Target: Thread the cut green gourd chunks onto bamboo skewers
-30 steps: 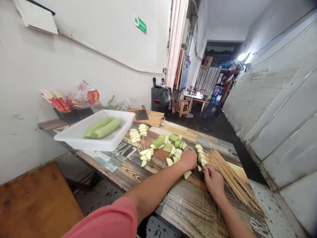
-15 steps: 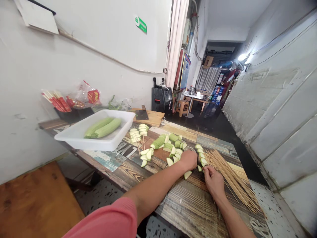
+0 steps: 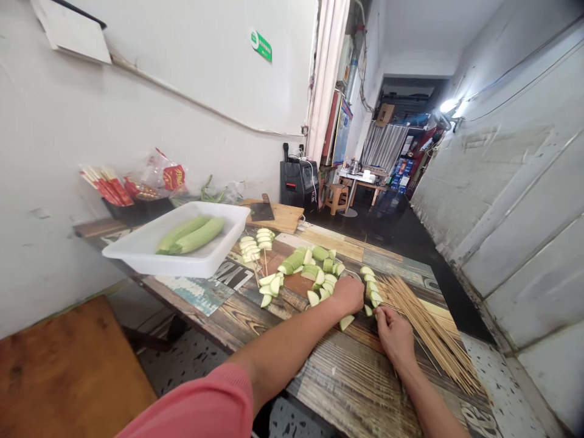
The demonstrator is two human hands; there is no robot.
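The wooden tabletop (image 3: 319, 377) runs from centre to lower right. A white tub (image 3: 150, 255) sits centre left, and bamboo skewers (image 3: 424, 322) lie right of centre. Gourd slices (image 3: 314, 271) lie mid-frame. The left hand (image 3: 349, 295) rests clenched among them. The right hand (image 3: 393, 331), grip pinched closed, touches the nearest slices.

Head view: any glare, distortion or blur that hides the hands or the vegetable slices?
Head view: wide-angle bend curves the walls; the lamp flares and the corridor behind is dim; the left hand, right hand and vegetable slices on the table are evenly lit and fairly sharp.
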